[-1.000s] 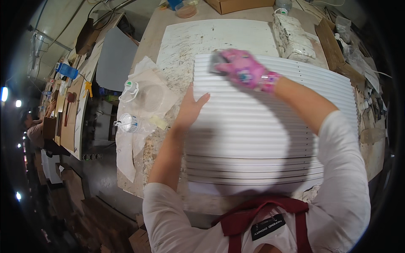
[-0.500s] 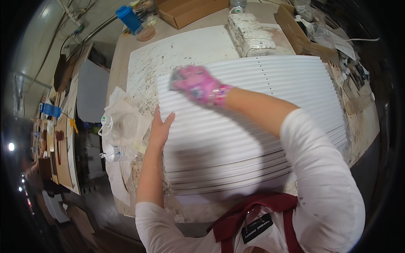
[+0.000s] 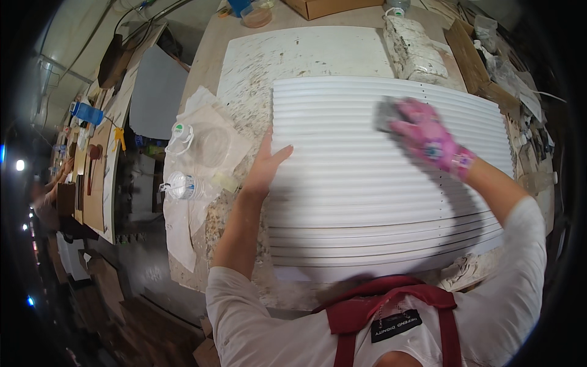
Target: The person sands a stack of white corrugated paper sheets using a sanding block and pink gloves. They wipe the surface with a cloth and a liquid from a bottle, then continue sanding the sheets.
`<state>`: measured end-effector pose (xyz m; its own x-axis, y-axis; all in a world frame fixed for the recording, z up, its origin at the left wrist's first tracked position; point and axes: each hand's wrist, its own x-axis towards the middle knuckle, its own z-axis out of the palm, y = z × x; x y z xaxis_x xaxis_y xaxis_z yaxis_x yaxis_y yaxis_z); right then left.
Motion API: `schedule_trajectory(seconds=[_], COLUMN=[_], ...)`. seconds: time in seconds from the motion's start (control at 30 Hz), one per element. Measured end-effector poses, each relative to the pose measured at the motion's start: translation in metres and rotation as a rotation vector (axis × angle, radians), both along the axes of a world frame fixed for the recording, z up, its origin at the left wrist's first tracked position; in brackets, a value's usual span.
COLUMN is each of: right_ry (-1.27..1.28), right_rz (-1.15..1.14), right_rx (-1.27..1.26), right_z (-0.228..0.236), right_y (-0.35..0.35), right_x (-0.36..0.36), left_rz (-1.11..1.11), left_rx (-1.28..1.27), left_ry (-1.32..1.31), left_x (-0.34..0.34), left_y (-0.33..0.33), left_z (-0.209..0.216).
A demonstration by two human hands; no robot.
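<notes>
A stack of white slats (image 3: 361, 153) lies side by side on the worktable, with a line of small dark holes running across near its right part. In a pink patterned glove, my right hand (image 3: 425, 131) is closed on a grey pad (image 3: 386, 114), pressed against the upper right part of the slats. Motion blurs the pad, so whether it is cloth or sponge cannot be told. My bare left hand (image 3: 266, 162) rests at the left ends of the slats, thumb lying on top and spread from the fingers, holding nothing.
Left of the slats, plastic sheeting (image 3: 192, 226) bears a white-capped clear jug (image 3: 181, 136) and a clear bottle (image 3: 182, 185). A stained white board (image 3: 306, 52) lies beyond, with a wrapped white bundle (image 3: 416, 52) on it. A cardboard box (image 3: 471, 58) stands far right.
My right hand has swept rightward across the slats with the grey pad. My left hand stays at their left ends. The whole view has shifted, moving the table right and upward in the picture.
</notes>
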<state>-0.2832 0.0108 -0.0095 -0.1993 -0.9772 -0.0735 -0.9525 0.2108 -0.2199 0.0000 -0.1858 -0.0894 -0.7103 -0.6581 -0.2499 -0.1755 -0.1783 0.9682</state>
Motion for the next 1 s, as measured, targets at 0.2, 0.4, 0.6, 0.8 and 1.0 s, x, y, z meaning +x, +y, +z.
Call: schedule_trajectory(seconds=[0.2, 0.4, 0.6, 0.8, 1.0], right_ry=[0.189, 0.177, 0.301, 0.251, 0.350], right_rz=[0.391, 0.336, 0.356, 0.416, 0.330], right_rx=[-0.242, -0.090, -0.107, -0.159, -0.251], right_z=[-0.046, -0.004, -0.022, -0.033, -0.037], right_y=[-0.140, -0.062, -0.070, -0.123, -0.080], right_x=[0.107, 0.049, 0.076, 0.110, 0.089], left_rz=[-0.083, -0.022, -0.074, -0.039, -0.012], left_rx=[0.011, -0.044, 0.102, -0.051, 0.049], left_ry=[-0.049, 0.100, 0.131, 0.042, 0.145], left_x=[0.007, 0.015, 0.008, 0.016, 0.006], left_y=[-0.011, -0.007, -0.008, -0.009, -0.002], left_z=[-0.003, -0.023, -0.022, -0.017, -0.019])
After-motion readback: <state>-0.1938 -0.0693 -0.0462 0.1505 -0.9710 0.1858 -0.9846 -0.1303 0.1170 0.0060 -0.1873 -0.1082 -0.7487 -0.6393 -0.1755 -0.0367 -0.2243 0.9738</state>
